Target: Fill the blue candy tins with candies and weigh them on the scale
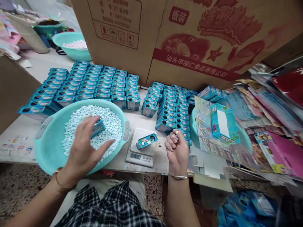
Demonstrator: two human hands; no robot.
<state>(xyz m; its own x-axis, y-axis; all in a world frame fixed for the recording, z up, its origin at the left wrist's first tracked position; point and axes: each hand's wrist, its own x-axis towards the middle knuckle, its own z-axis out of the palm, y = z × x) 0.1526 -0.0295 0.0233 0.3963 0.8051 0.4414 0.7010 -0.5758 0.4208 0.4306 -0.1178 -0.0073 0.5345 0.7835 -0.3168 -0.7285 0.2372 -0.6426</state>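
Observation:
Over the pale-blue basin [42, 154] my left hand [84, 146] is open, thumb spread wide from the fingers. Just behind its fingertips, a small blue box [98, 126] is among the pale mint-like candies [111, 126]; the hand partly covers the box. My right hand [177, 153] is raised at the table's front edge, right of the scale, with thumb and fingers pinching a small white candy [176, 133]. Between the hands, a white digital scale [139, 154] carries another blue box [147, 141], lying tilted with white candies at its top face.
Rows of blue boxes [85, 85] stand behind the basin, with more rows [169, 107] behind the scale. A big cardboard carton [151, 41] blocks the back. At right are a blue box with a white panel [223, 123] and stacked printed sheets [253, 110]. Another basin [80, 56] sits back left.

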